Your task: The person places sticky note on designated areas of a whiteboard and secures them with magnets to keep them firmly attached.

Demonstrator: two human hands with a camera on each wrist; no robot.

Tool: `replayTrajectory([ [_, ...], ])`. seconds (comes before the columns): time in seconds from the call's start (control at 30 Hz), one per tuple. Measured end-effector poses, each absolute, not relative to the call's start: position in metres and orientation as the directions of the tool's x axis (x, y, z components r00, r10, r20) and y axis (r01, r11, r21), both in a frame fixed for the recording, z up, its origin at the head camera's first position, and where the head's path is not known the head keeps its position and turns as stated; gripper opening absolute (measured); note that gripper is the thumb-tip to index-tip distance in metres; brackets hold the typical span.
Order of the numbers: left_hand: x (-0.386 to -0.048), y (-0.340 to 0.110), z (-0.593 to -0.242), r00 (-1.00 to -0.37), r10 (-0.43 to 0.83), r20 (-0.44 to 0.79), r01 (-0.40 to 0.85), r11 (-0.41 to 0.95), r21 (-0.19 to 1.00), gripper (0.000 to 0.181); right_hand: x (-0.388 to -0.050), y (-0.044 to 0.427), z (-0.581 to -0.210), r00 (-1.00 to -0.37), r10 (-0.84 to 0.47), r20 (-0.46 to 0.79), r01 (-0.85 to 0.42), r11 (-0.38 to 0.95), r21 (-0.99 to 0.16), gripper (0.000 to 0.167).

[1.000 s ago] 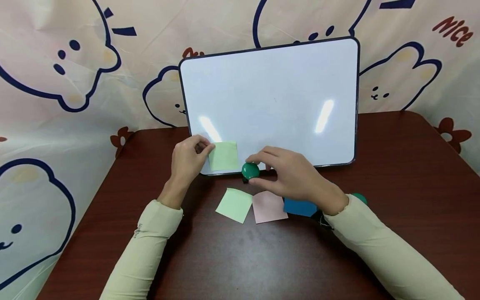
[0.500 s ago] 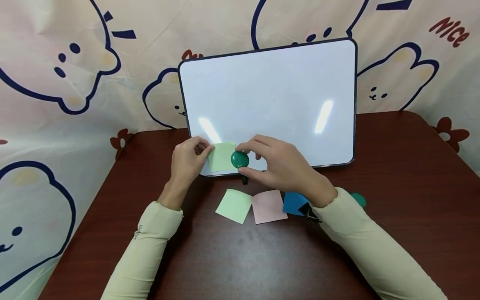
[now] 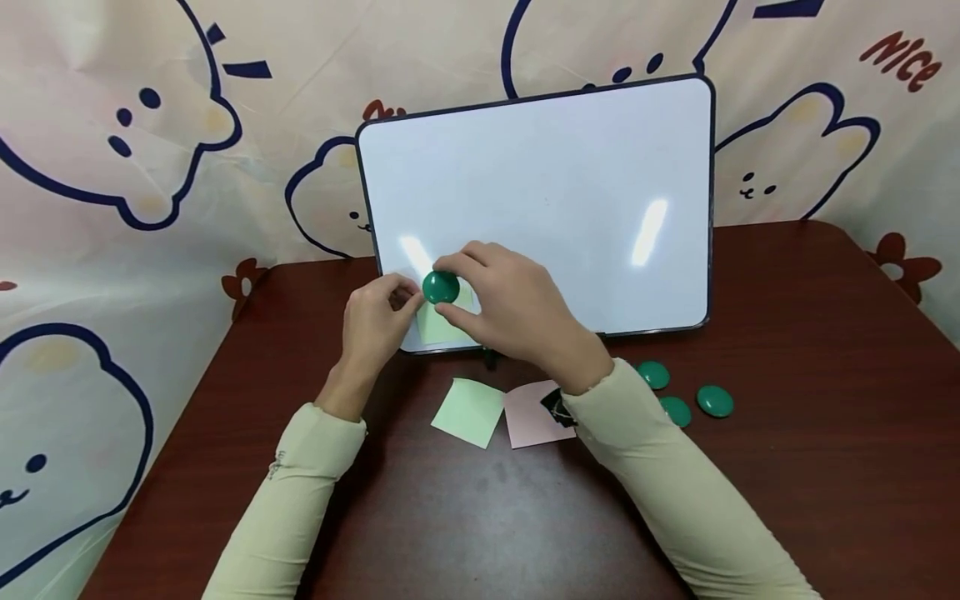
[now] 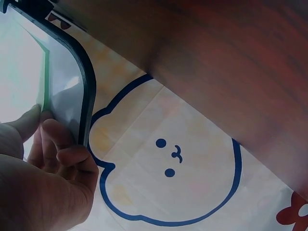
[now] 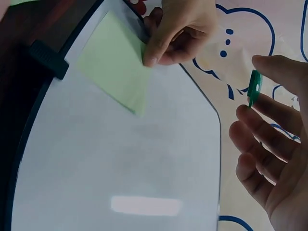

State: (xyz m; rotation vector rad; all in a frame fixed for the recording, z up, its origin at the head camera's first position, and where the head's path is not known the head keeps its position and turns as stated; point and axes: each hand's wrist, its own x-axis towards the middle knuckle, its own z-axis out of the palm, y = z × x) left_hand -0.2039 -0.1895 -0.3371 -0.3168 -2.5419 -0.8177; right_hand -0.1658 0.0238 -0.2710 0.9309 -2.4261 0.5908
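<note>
Between thumb and fingers, my left hand (image 3: 378, 325) pinches the edge of a light green sticky note (image 3: 437, 327) at the lower left corner of the whiteboard (image 3: 540, 200). The left wrist view shows thumb and index finger on that note's edge. A round green magnet (image 3: 441, 287) is pinched edgewise by my right hand (image 3: 517, 308), in front of the note's upper part, partly hiding it. In the right wrist view the magnet (image 5: 254, 85) stands apart from the board's surface, and the note (image 5: 115, 65) is seen whole except under the left fingers.
On the table lie another light green note (image 3: 468, 412) and a pink note (image 3: 534, 414), the latter partly behind my right wrist. Several green magnets, one of them this magnet (image 3: 715, 401), lie right of my right sleeve. A dark clip (image 5: 50, 60) holds the board's lower edge.
My right hand has moved left and up with the green magnet, from the board's lower edge to the note. Magnets on the table have come into view behind the sleeve. The left hand stays.
</note>
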Motion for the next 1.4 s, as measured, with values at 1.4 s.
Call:
replayTrajectory([
  [1.4,-0.202,-0.184,-0.335,-0.865,0.072,0.497,0.344,0.805,0.483,0.013,-0.22,0.007,-0.317,-0.687,-0.583,0.433,-0.697,0.698,-0.166,0.035],
])
